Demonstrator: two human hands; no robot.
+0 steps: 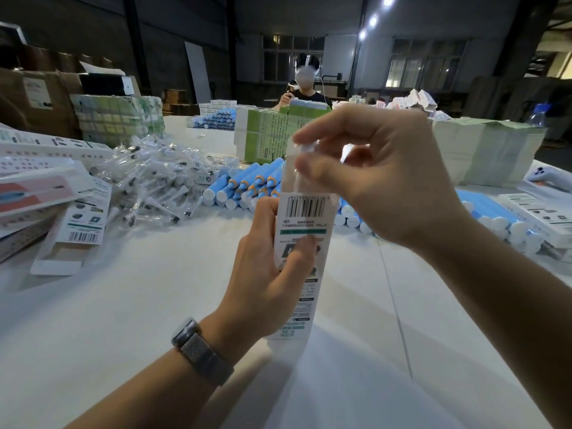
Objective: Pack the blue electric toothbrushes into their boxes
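My left hand [269, 267] grips a tall white toothbrush box [305, 243] upright above the table, printed side with a barcode facing me. Over the box's top end, my right hand [380, 178] pinches a small clear-wrapped piece [305, 150] between thumb and fingers. Blue electric toothbrush handles [247, 185] with orange collars lie stacked in a heap behind the box, and more blue handles [501, 222] lie to the right. What is inside the box is hidden.
A pile of bagged brush heads [154, 184] lies at the left, next to flat white boxes [52, 181]. Green-and-white carton stacks [263, 134] stand behind, grey-green stacks [489, 150] at the right. A person [305, 88] works across the white table [139, 305].
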